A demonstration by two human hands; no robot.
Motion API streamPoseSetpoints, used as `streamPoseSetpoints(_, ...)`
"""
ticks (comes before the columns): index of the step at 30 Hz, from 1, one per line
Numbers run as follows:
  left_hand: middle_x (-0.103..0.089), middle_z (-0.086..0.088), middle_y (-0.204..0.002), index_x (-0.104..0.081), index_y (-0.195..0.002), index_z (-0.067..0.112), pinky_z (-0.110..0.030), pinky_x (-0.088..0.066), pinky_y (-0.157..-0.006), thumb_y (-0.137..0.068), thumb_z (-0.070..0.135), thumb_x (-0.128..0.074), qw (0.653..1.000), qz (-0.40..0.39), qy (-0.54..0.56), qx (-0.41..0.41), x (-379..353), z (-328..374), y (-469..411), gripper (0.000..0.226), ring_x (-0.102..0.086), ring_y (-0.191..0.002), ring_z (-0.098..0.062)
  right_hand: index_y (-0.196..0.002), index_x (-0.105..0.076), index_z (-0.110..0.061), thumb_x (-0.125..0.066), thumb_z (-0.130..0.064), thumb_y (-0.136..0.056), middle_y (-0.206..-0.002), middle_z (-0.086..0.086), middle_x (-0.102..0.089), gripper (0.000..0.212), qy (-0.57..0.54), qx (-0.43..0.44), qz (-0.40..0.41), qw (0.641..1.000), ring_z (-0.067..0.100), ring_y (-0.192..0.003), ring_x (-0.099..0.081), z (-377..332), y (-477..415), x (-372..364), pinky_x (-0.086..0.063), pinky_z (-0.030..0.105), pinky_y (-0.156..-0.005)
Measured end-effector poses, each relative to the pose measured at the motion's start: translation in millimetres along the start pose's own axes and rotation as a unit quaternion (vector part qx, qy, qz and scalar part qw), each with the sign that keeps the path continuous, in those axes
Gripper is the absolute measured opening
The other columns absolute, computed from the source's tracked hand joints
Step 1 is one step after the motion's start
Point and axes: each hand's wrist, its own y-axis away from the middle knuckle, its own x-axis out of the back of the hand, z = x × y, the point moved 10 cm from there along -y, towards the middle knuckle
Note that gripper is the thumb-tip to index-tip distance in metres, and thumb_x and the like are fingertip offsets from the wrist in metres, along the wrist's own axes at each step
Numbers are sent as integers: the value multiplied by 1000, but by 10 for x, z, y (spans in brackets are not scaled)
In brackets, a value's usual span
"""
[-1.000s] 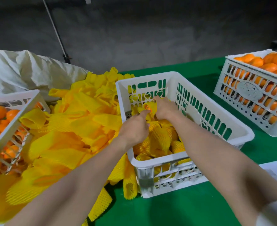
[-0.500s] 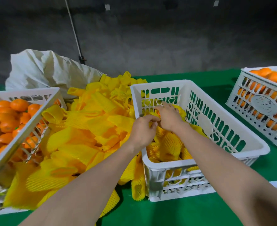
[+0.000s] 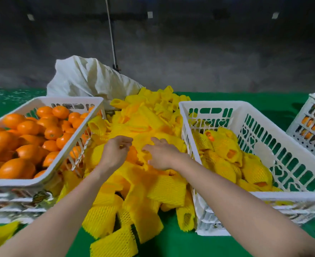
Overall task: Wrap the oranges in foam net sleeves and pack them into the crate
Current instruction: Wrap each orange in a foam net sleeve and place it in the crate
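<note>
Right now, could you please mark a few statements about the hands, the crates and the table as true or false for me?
1. The left hand and the right hand are both over the sleeve pile, between the left crate and the packing crate. True.
2. The packing crate is empty. False: it holds sleeved oranges.
3. The left crate holds bare oranges. True.
4. The table cover is blue. False: it is green.
</note>
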Motion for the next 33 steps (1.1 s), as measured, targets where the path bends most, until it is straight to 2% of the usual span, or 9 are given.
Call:
streamPoseSetpoints(5, -60, -11, -120, -59, -112, 17, -50, -49, -85, -97, 0, -46, 999, -15, 30, 22, 312, -319, 102, 26, -58, -105, -27, -147, -18, -27, -47, -21, -95, -155, 16, -9, 60, 86, -63, -30, 994, 42, -136, -21, 1, -305, -390, -35, 48, -101)
streamPoseSetpoints(10, -61, -11, -122, -61, -113, 15, -49, -49, -89, -97, 7, -51, 999, -23, 36, 26, 501, -515, 120, 21, -57, -111, -27, -132, -40, -10, -47, -11, -94, -132, 11, -50, 39, 61, -64, 161, 983, 31, -118, -50, -93, -345, 14, -41, 38, -87)
streamPoseSetpoints(16, -59, -6, -124, -55, -127, 12, -37, -50, -84, -94, 9, -58, 997, -44, 69, 13, 538, -561, 39, 33, -56, -110, -19, -112, -61, -10, -63, -9, -86, -108, 6, -65, 26, -236, -36, 343, 909, 24, -96, -59, -202, 135, 653, -45, 35, -84)
streamPoseSetpoints(18, -54, 0, -129, -48, -135, 14, -30, -47, -81, -92, 8, -61, 993, -61, 101, -1, 515, -465, -7, 45, -50, -112, -13, -108, -63, -9, -65, -5, -85, -101, -2, -61, 23, -335, -26, 335, 880, 13, -87, -56, -235, 232, 713, -45, 18, -80)
streamPoseSetpoints(20, -48, 6, -129, -41, -141, 17, -30, -43, -88, -90, 10, -63, 985, -99, 141, -4, 485, -390, -43, 56, -43, -118, -10, -108, -61, -5, -64, 0, -85, -103, -3, -55, 24, -432, -28, 281, 856, 6, -97, -49, -287, 221, 672, -40, 3, -77)
streamPoseSetpoints(22, -48, 8, -125, -44, -139, 19, -29, -43, -91, -88, 11, -66, 974, -158, 162, -4, 421, -336, -27, 56, -44, -119, -10, -111, -59, -2, -62, 3, -85, -109, 1, -54, 27, -486, -38, 236, 841, 11, -108, -47, -336, 198, 598, -41, 6, -81)
streamPoseSetpoints(24, -61, 6, -110, -60, -117, 18, -21, -48, -77, -86, 12, -69, 974, -179, 132, -39, 430, -271, 11, 33, -56, -104, -15, -114, -58, 0, -62, 3, -85, -113, 5, -54, 29, -482, -45, 216, 848, 16, -111, -50, -398, 184, 553, -43, 14, -81)
streamPoseSetpoints(26, -64, -5, -97, -62, -103, 12, -29, -46, -68, -84, 16, -72, 986, -141, 57, -72, 531, -243, 45, 22, -59, -87, -25, -111, -60, -2, -66, -5, -84, -113, 8, -57, 28, -455, -44, 213, 863, 21, -108, -55, -475, 148, 522, -44, 26, -84)
streamPoseSetpoints(33, -52, 1, -90, -49, -109, 12, -22, -35, -49, -80, 25, -74, 994, -59, -51, -71, 841, -377, 112, 40, -46, -67, -11, -75, -62, -1, -78, -16, -75, -74, 2, -51, 22, -276, 31, 351, 894, 19, -78, -48, -1016, 33, 758, -33, 26, -71)
